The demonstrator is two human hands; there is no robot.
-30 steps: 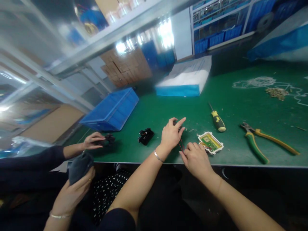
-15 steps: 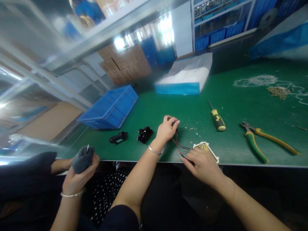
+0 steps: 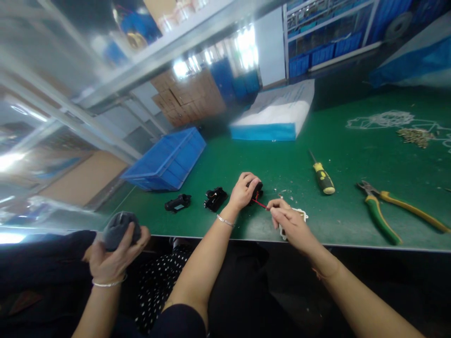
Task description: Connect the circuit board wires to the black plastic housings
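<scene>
Fingers are curling narrow over a black housing (image 3: pixel 259 192) near the middle of the green table (image 3: pixel 225 162); that's the left hand (image 3: pixel 245 191), gripping from the left side and covering much of the part, so its far-left portion is hiding from me; the open-looking right end is sticking out past the fingertips, probably left free so that the wiring can come out without being squashed.

Over on the right, the right hand (image 3: pixel 289 221) is pinching a red wire (image 3: pixel 260 204) between thumb and fingertips; the wire is running nearly straight across the short gap from the housing, and I'm guessing the left hand is anchoring the part against that pull; whether other leads are sitting in the same pinch, I can't tell.

Below that right hand, a white-rimmed case (image 3: pixel 304 215) is lying near the table's near edge, mostly hidden by palm and fingers; it's peeking out on both sides, and whether the hand is touching it isn't showing.

Two more black parts are resting to the left, a nearer-by one (image 3: pixel 215 199) and a farther-left one (image 3: pixel 178 203), both apart from the fingers; a screwdriver (image 3: pixel 324 180) and pliers (image 3: pixel 380 218) are lying to the right, seemingly parked there for easy reach while both hands are staying busy.
</scene>
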